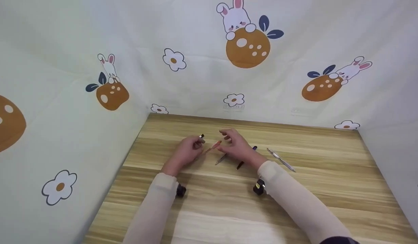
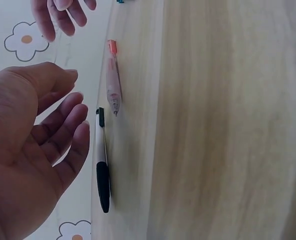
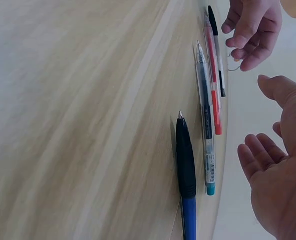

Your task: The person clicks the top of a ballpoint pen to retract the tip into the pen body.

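Note:
My left hand (image 1: 188,150), fingers loosely bent and holding nothing, hovers over a white pen with a black grip and clip (image 2: 101,155). Just right of it, a clear pen with red ink and a red end (image 2: 113,80) lies slanted on the wood, between the two hands. My right hand (image 1: 238,146) is held above the table, thumb apart from its relaxed fingers, with nothing in it. Beneath that hand lie a clear pen with dark ink and a teal end (image 3: 206,120) and a blue pen with a black grip (image 3: 186,170).
Farther right on the wood-grain table (image 1: 331,176) lies a clear and white pen (image 1: 280,159). Pale cloth walls (image 1: 195,84) printed with rabbits and flowers stand close behind and on both sides. A small black device (image 1: 259,187) sits at the right wrist, another (image 1: 181,190) at the left.

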A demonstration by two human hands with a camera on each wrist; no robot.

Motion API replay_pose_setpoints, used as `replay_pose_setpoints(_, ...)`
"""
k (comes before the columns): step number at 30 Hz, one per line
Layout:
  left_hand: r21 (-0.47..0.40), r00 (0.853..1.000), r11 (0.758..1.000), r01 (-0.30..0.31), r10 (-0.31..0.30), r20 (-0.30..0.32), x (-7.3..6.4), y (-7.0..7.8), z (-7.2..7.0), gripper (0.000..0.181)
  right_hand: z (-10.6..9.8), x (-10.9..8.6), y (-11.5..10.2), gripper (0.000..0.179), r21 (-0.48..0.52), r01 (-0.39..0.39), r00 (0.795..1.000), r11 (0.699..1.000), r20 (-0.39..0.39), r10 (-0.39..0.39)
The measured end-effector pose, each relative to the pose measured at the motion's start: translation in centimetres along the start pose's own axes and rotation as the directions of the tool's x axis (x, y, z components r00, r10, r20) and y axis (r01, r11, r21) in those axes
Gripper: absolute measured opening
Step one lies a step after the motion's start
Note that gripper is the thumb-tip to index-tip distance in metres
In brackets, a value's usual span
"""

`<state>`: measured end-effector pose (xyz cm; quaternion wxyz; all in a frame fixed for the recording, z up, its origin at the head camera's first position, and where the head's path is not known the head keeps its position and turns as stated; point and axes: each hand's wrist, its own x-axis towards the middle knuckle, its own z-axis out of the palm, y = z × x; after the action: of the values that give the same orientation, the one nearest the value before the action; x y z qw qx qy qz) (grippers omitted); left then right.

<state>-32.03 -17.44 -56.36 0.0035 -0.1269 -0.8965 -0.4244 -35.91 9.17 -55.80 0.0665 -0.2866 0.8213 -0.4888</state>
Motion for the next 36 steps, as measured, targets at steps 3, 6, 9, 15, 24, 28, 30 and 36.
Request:
replay_pose_setpoints(3,0.001,1.0,1.0,0.007,-0.007,0.029,-0.1,0.0,0.2,0.032,-0.2,-0.5,0.0,0.067,-0.008,-0.005,1.0,1.0,0.005,0.005)
replay_pose_setpoints(6,0.0,0.999,1.0,0.019,-0.019,0.048,-0.3,0.1,0.4,0.034,-0.4,-0.9,-0.1,0.068,-0.012,-0.011,1.0,1.0,0.009,0.011)
replay_pose_setpoints(9,0.02,0.998,1.0,0.024,-0.025,0.063,-0.3,0.1,0.7,0.034,-0.5,-1.4,0.0,0.069,0.003,-0.002,1.0,1.0,0.015,0.002)
replay_pose_setpoints(15,0.067,0.997,0.998,-0.001,-0.003,0.071,-0.2,0.0,1.1,0.036,-0.7,-2.3,0.1,0.071,0.021,0.026,0.999,0.999,0.018,-0.027)
replay_pose_setpoints(24,0.105,0.995,0.994,-0.023,0.013,0.096,-0.1,0.1,1.7,0.036,-0.9,-3.3,-0.2,0.069,-0.014,0.027,1.0,1.0,0.004,-0.027)
replay_pose_setpoints(28,0.148,0.995,0.989,-0.028,0.014,0.096,0.0,0.4,1.9,0.034,-0.9,-3.6,-0.1,0.068,-0.02,0.034,0.999,0.999,-0.008,-0.034)
replay_pose_setpoints(30,0.168,0.995,0.985,-0.03,0.014,0.097,0.1,0.4,2.0,0.032,-1.0,-3.7,0.0,0.068,-0.016,0.033,0.999,0.999,-0.012,-0.033)
replay_pose_setpoints(36,0.194,0.994,0.98,-0.046,0.025,0.106,0.4,0.4,2.2,0.023,-1.3,-4.1,0.2,0.069,0.018,0.009,1.0,1.0,-0.008,-0.008)
